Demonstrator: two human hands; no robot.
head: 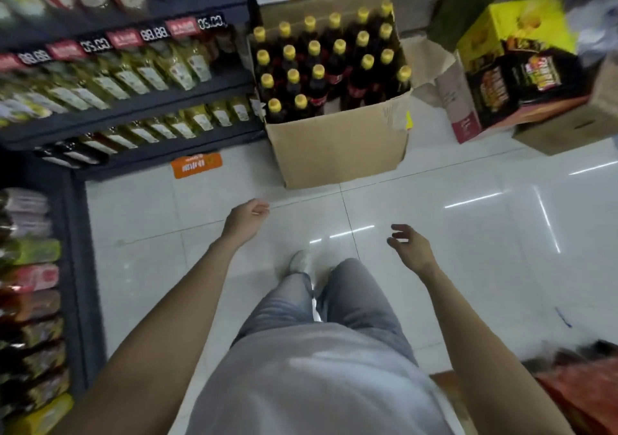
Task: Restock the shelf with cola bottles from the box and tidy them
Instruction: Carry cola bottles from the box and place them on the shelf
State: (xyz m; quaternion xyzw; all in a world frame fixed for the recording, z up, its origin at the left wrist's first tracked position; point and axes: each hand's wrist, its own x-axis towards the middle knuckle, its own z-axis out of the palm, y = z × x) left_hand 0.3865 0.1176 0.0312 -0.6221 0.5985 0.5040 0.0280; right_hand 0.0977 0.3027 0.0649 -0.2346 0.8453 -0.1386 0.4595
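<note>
Restocking barely begun: the box [337, 140] looks nearly full of cola bottles [314, 77].
Left hand [245, 219] loosely curled, right hand [409, 245] spread; both empty, well short of the box.

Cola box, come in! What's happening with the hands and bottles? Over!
Left hand loosely curled, right hand open, both empty. Cola bottles upright in open box, none picked. Bare floor between, nothing blocking.

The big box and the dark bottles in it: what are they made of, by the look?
The box looks like plain brown cardboard, matt, with creased flaps and a scuffed corner. The bottles are probably clear plastic filled with dark drink, slightly glossy, with yellow screw caps; blur leaves glass possible.
</note>
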